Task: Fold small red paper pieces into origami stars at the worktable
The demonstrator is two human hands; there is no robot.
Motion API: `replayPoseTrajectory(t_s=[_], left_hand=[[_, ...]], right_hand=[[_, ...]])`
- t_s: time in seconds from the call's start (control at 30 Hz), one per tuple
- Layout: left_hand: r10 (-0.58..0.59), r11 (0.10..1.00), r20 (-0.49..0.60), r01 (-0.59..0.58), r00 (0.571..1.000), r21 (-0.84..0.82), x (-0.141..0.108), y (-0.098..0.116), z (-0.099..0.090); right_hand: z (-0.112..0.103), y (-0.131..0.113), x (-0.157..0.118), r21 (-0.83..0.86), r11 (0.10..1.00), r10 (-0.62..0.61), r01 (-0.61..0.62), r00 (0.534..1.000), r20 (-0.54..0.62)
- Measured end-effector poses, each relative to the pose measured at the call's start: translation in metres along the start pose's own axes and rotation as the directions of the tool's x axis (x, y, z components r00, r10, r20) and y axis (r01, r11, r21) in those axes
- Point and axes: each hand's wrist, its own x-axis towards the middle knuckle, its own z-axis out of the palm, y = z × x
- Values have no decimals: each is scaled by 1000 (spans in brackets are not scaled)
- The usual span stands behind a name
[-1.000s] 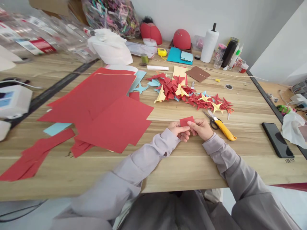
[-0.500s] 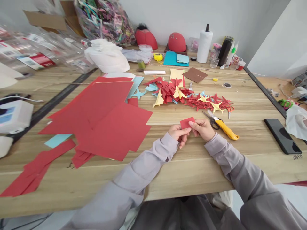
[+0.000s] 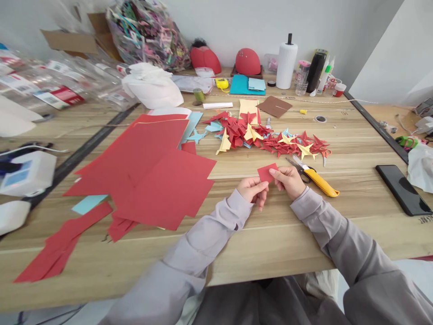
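A small piece of red paper [image 3: 266, 172] is held up between both hands, above the table. My left hand [image 3: 253, 188] pinches its lower edge, while my right hand [image 3: 289, 180] grips its right side with the thumb on top. Just right of my right hand lie a yellow utility knife [image 3: 321, 183] and black-handled scissors [image 3: 304, 175], partly overlapping. Beyond the hands is a heap of folded paper stars [image 3: 237, 133] in red, yellow and blue. Large red paper sheets [image 3: 162, 185] are stacked to the left of my left hand.
Red paper strips [image 3: 64, 237] lie at the front left. A black phone [image 3: 402, 189] rests at the right. Along the back stand a white bottle [image 3: 287, 65], a dark bottle [image 3: 317, 72] and a yellow tape measure [image 3: 222, 84]. Plastic bottles [image 3: 84, 76] crowd the far left.
The red paper has turned slightly and shows more of its face; both hands have shifted a little to the right. The camera view has moved slightly.
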Motion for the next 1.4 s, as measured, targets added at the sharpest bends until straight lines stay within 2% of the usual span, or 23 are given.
replayPoseTrajectory(t_s=[0.13, 0.3, 0.4, 0.57, 0.67, 0.77, 0.9, 1.03, 1.2, 1.4], left_hand=[[2, 1000, 43, -1, 999, -30, 1, -1, -2], [62, 998, 21, -61, 998, -33, 1, -3, -3], [54, 997, 13, -53, 998, -49, 2, -1, -4], [28, 986, -68, -38, 997, -160, 3, 2, -5], [76, 971, -152, -108, 985, -213, 5, 0, -2], [159, 974, -195, -186, 968, -132, 6, -6, 1], [180, 982, -169, -186, 969, -22, 9, -11, 0], [200, 979, -157, -202, 967, 1, 12, -13, -2], [272, 957, -232, -289, 934, -38, 16, -13, -4], [314, 949, -239, -302, 919, 87, 12, -7, -10]], right_hand=[[0, -1, 0, 47, 999, 27, -25, 999, -36], [2, -4, -2, 40, 999, 25, -24, 999, -44], [3, -5, -2, 23, 1000, 13, -12, 999, -42], [2, 0, 0, 27, 1000, -2, 4, 997, -82], [3, 3, 0, -9, 1000, -31, 30, 997, -70], [4, 1, -2, -75, 996, -53, 55, 998, 20], [6, -3, -5, -89, 995, -45, 55, 994, 103], [6, -4, -5, -50, 998, -33, 39, 993, 118], [3, -2, -5, -10, 1000, -22, 23, 991, 135], [3, -2, -5, 1, 1000, -15, 15, 987, 159]])
